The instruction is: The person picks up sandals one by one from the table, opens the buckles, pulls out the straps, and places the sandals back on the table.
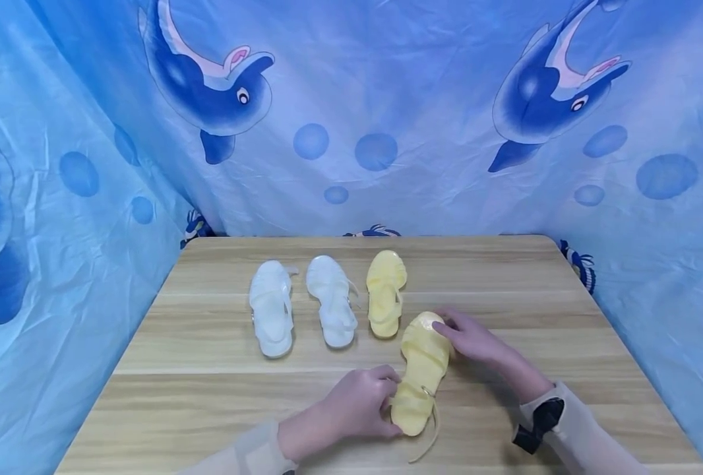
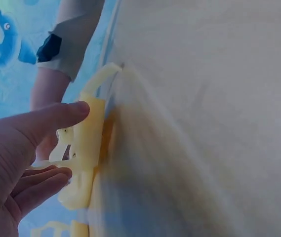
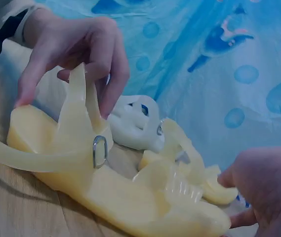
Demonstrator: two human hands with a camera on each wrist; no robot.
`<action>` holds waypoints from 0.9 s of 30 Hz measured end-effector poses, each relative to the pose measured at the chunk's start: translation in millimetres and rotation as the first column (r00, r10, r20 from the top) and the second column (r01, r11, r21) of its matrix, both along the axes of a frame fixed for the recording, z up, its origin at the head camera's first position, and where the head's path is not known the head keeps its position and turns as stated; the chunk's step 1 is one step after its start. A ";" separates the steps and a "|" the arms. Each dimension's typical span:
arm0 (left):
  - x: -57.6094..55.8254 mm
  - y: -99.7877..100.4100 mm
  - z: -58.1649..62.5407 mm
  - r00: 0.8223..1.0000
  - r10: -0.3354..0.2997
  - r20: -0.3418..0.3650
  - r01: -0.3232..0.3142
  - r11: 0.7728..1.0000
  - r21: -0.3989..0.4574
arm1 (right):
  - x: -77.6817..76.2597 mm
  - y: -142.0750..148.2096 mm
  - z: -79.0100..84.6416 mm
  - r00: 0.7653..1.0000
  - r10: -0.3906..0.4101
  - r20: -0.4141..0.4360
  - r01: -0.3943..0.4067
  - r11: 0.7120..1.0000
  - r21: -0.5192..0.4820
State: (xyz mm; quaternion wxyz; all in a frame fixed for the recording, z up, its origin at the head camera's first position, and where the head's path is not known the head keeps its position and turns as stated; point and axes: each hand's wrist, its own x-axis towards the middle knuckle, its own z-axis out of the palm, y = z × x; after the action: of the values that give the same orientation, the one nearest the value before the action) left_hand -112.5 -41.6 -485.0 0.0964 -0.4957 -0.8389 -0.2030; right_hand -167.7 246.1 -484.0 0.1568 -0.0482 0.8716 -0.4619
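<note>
A yellow jelly sandal [image 1: 424, 359] lies at the front of the group, sole down, toe pointing away. My left hand [image 1: 360, 402] grips its heel end, thumb against the heel and fingers at the ankle strap [image 3: 73, 108]. At the toe, my right hand [image 1: 470, 336] holds the sandal between thumb and fingers. The sandal's loose strap and metal buckle [image 3: 100, 151] show on its side in the right wrist view. Behind it lies a second yellow sandal [image 1: 385, 290]. Two white sandals, one in the middle [image 1: 332, 300] and one at left [image 1: 271, 307], lie beside that, toes away.
The sandals lie on a wood-grain table [image 1: 209, 402]. A blue curtain [image 1: 351, 86] printed with dolphins and bubbles hangs behind and along both sides. A black strap [image 1: 541, 422] circles the right sleeve.
</note>
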 end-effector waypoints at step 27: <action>-50.0 49.0 18.0 0.908 -0.022 0.418 0.115 0.973 -0.198 | 89.7 -19.0 -20.7 0.982 0.188 0.007 -0.167 0.884 -0.436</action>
State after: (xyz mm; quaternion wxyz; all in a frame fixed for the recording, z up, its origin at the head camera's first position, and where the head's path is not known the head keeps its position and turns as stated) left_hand -162.5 7.4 -467.0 -0.1452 -0.4783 -0.8395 -0.2131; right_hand -78.0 227.1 -504.7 0.2051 -0.1500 0.7348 -0.6289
